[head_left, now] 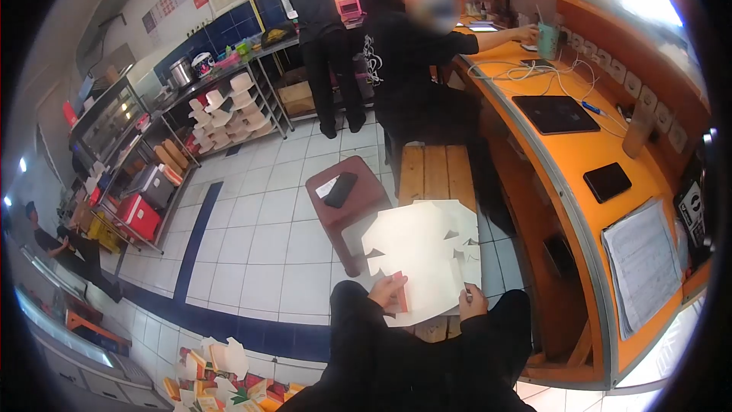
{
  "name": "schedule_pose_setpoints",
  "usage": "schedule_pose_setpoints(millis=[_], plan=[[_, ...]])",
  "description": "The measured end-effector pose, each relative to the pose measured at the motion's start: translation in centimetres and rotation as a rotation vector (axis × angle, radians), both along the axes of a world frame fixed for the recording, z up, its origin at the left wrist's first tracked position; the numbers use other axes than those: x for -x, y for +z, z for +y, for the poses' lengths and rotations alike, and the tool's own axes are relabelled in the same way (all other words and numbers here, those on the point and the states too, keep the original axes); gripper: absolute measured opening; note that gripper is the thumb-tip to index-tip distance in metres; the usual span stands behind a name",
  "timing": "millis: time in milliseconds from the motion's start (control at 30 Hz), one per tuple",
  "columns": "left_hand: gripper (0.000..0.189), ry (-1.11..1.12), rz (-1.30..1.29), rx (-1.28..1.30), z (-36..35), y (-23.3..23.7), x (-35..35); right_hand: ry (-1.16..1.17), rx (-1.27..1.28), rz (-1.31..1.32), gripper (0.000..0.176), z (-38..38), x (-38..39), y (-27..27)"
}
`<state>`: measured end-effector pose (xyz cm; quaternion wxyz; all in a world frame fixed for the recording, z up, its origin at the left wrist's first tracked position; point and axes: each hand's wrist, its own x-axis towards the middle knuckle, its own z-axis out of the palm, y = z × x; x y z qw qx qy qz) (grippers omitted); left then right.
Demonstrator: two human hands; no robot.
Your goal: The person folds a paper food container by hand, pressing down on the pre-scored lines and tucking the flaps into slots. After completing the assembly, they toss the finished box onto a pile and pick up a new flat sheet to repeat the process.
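A large cream sheet of cut card (419, 248), with notches and slits along its sides, lies over the wooden bench (436, 172) in front of my knees. On its near left edge my left hand (389, 291) is closed on a red-printed flap of the card. My right hand (473, 302) is closed at the near right edge, its fingers round a small thin item that is too small to name. Left of the sheet stands a dark red stool (347, 194) with a black phone (340, 189) on it.
An orange counter (564, 168) on the right holds a tablet, a phone, cables and papers (644, 267). A seated person (412, 53) reaches to a green cup (547, 40). Folded boxes (221, 374) lie at lower left. Other people stand behind and at far left.
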<state>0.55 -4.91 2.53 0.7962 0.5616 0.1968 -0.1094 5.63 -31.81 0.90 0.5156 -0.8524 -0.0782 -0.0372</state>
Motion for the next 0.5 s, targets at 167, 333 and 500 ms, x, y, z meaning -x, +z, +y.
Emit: schedule_pose_setpoints(millis=[167,333,500], plan=[[0.043,0.235,0.005,0.017,-1.3,-1.1,-0.4,-0.128,0.027,-0.223,0.038,1.0,1.5,3.0],[0.039,0.380,-0.091,0.026,-1.3,-2.0,-0.5,0.492,0.324,-0.542,0.050,3.5,4.3,8.2],[0.045,0.420,0.030,-0.002,-1.5,-4.7,-0.6,0.559,0.321,-0.581,0.030,6.3,6.7,4.9]])
